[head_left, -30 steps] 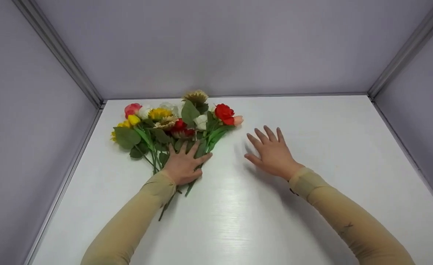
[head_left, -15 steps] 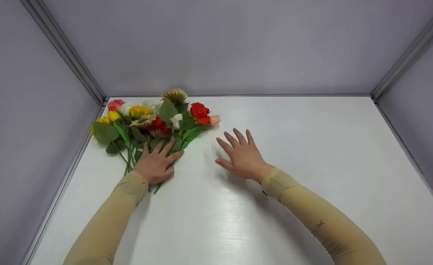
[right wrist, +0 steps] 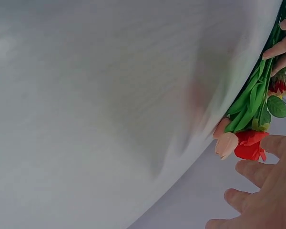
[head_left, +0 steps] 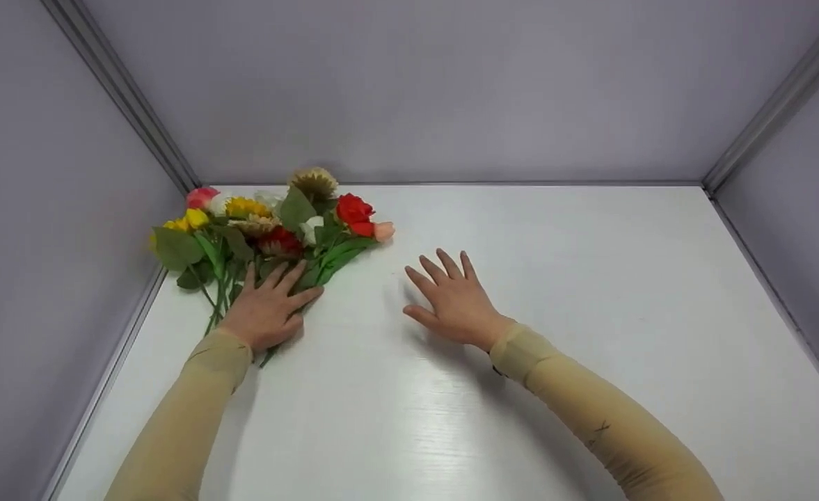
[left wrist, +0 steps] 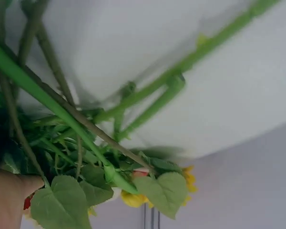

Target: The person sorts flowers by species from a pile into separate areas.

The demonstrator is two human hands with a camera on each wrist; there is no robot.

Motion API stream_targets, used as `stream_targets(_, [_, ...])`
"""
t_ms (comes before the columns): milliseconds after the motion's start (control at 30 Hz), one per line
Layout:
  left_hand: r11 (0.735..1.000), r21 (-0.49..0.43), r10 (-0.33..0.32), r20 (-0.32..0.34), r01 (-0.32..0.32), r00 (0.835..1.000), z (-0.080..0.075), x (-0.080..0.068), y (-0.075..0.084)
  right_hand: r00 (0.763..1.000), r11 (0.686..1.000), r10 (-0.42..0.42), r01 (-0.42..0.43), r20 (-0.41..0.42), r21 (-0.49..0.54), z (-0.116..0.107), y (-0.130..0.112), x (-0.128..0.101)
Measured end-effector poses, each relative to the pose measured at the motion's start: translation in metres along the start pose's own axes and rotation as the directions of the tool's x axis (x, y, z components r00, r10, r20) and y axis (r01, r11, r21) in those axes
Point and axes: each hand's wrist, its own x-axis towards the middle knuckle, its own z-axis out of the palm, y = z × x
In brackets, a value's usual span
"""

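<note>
A loose bunch of artificial flowers [head_left: 282, 242] lies at the table's back left, with red, yellow, white, pink and beige blooms. Across its stems rests my left hand [head_left: 263, 313], fingers spread and straight. The left wrist view shows green and brown stems [left wrist: 52, 100] crossing close to the camera, and leaves [left wrist: 62, 202] beside part of that hand. To the right of the bunch is my right hand [head_left: 456, 303], palm down over the table with fingers spread, holding nothing. A peach tulip [head_left: 383, 231] and a red rose [head_left: 354, 209] form the bunch's right end.
The white table [head_left: 555, 278] is bounded by a pale back wall [head_left: 451, 90] and side walls. Grey metal posts [head_left: 124, 97] stand in the corners. The bunch's left blooms reach the left wall.
My left hand and the flower bunch have slid left together, until the blooms reach the left wall. My right hand has shifted left too, its fingers still spread.
</note>
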Motion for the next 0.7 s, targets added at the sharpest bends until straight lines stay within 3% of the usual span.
stream_targets(133, [0.999, -0.009, 0.043, -0.112, -0.044, 0.993, -0.003, -0.004, 0.003, 1.000, 1.000, 0.019, -0.019, 0.008, -0.004, -0.002, 0.006, -0.005])
stream_targets(233, [0.998, -0.020, 0.058, -0.250, -0.065, 0.966, -0.003, -0.008, 0.001, 0.999, 1.000, 0.029, -0.029, 0.014, -0.002, -0.004, 0.010, -0.008])
stream_targets(333, [0.997, -0.074, -0.034, -0.410, 0.004, 0.912, -0.006, -0.014, -0.005, 1.000, 1.000, 0.026, -0.026, 0.006, -0.002, -0.005, 0.011, -0.010])
stream_targets(400, [0.981, -0.165, -0.166, -0.473, 0.098, 0.865, -0.011, -0.018, -0.010, 1.000, 1.000, 0.019, -0.019, -0.002, 0.000, -0.005, 0.011, -0.011])
stream_targets(433, [0.960, -0.237, -0.250, -0.476, 0.151, 0.843, -0.015, -0.020, -0.013, 1.000, 1.000, 0.015, -0.015, -0.004, 0.001, -0.005, 0.011, -0.011])
stream_targets(467, [0.924, -0.324, -0.338, -0.452, 0.202, 0.825, -0.019, -0.023, -0.016, 1.000, 1.000, 0.012, -0.012, -0.006, 0.001, -0.005, 0.010, -0.012])
stream_targets(500, [0.873, -0.419, -0.425, -0.402, 0.250, 0.811, -0.024, -0.026, -0.018, 1.000, 1.000, 0.007, -0.007, -0.008, 0.002, -0.005, 0.010, -0.012])
stream_targets(567, [0.727, -0.600, -0.565, -0.245, 0.334, 0.788, -0.033, -0.031, -0.023, 1.000, 1.000, -0.003, 0.003, -0.011, 0.004, -0.005, 0.008, -0.012])
stream_targets(633, [0.566, -0.719, -0.630, -0.061, 0.404, 0.774, -0.041, -0.035, -0.027, 1.000, 1.000, -0.011, 0.011, -0.009, 0.005, -0.006, 0.005, -0.012])
stream_targets(667, [0.499, -0.752, -0.635, 0.021, 0.431, 0.772, -0.044, -0.037, -0.029, 1.000, 1.000, -0.017, 0.017, -0.009, 0.006, -0.006, 0.003, -0.012])
stream_targets(700, [0.451, -0.769, -0.629, 0.088, 0.454, 0.773, -0.046, -0.037, -0.031, 1.000, 1.000, -0.024, 0.024, -0.009, 0.008, -0.006, 0.002, -0.013])
